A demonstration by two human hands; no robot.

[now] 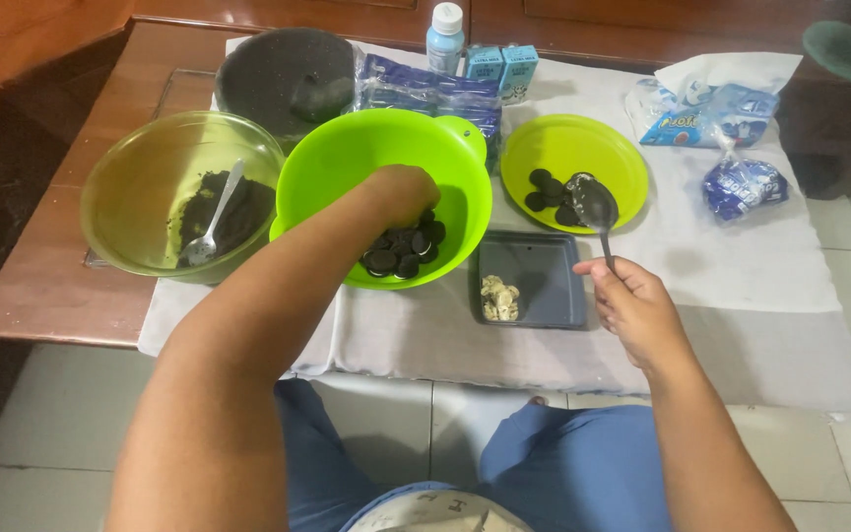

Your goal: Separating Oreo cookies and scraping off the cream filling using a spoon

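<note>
We see a bright lime-green bowl (pixel 383 158) with black cookies (pixel 404 251), a yellow-green plate (pixel 603 148), an olive transparent bowl (pixel 140 187), a dark grey tray (pixel 544 286), a white cloth (pixel 741 266) and blue speckled packets (pixel 744 185).

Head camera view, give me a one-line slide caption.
Left hand reaches into green bowl of dark sandwich cookies; right hand holds spoon.

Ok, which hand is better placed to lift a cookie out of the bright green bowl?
Left. The left hand is already down inside the green bowl among the cookies; the right hand is apart, holding a spoon over the plate.
</note>
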